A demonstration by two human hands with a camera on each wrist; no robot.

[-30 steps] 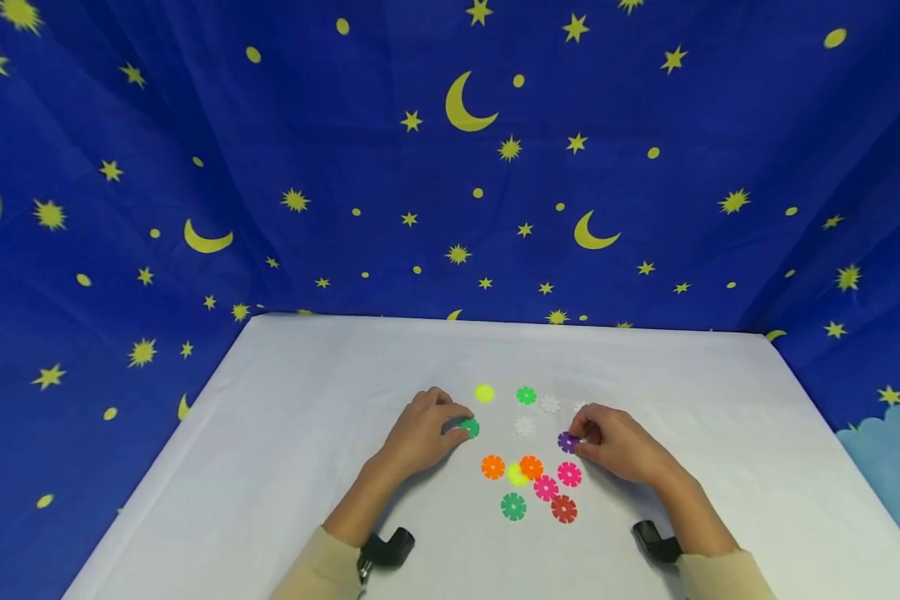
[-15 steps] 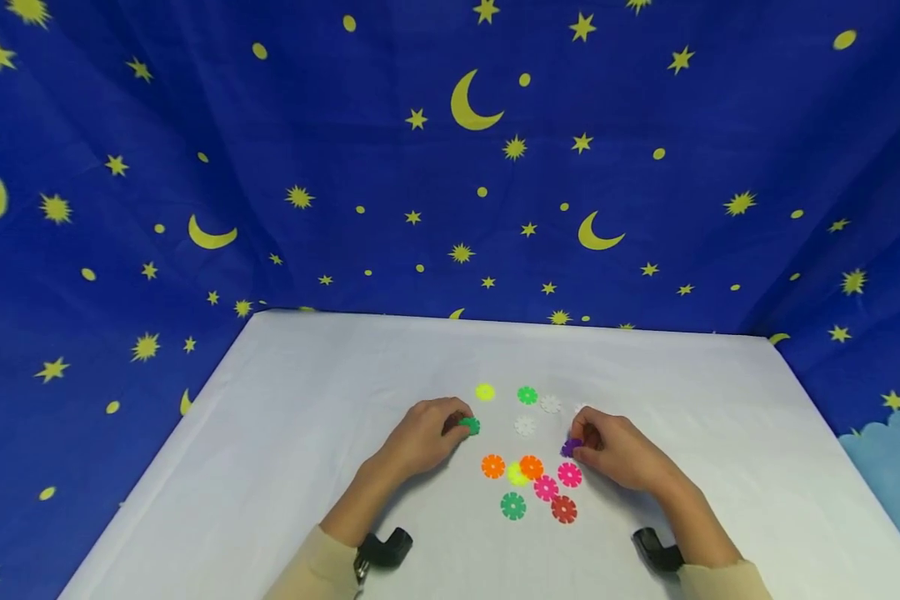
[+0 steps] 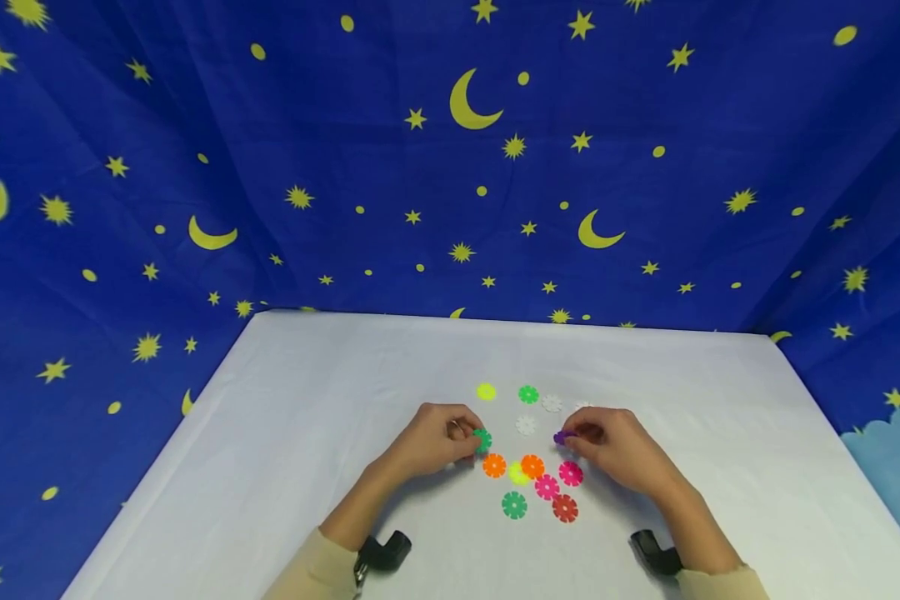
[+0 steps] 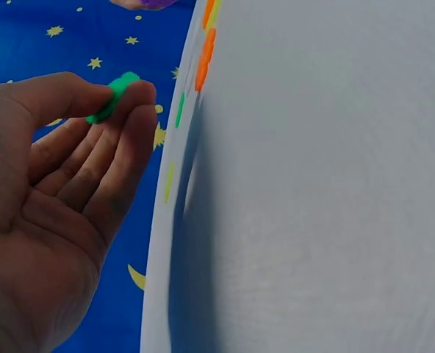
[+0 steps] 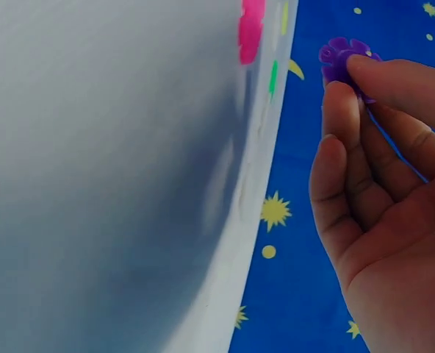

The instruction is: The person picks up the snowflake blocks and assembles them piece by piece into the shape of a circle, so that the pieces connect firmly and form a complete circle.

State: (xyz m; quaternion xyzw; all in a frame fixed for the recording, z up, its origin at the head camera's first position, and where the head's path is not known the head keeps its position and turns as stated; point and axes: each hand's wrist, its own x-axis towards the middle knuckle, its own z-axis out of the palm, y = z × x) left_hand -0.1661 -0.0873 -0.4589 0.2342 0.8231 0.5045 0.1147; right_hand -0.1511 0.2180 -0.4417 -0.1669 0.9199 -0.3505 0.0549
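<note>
In my left hand a green notched disc is pinched between thumb and fingertips; the left wrist view shows the same green disc held off the table. My right hand pinches a purple notched disc, and its petal-like edge shows in the right wrist view. A gap lies between the two hands. Within that gap rests a white disc. Just below it are an orange disc and a second orange disc that overlaps a yellow disc.
Pink discs, a red disc and a green disc lie nearer on the white table. Farther back are a yellow disc, a bright green disc and white discs. A starry blue curtain surrounds the table.
My left hand has shifted right and slightly nearer with the green disc. The purple disc in my right hand has moved left and turned more edge-on. The loose discs stay put.
</note>
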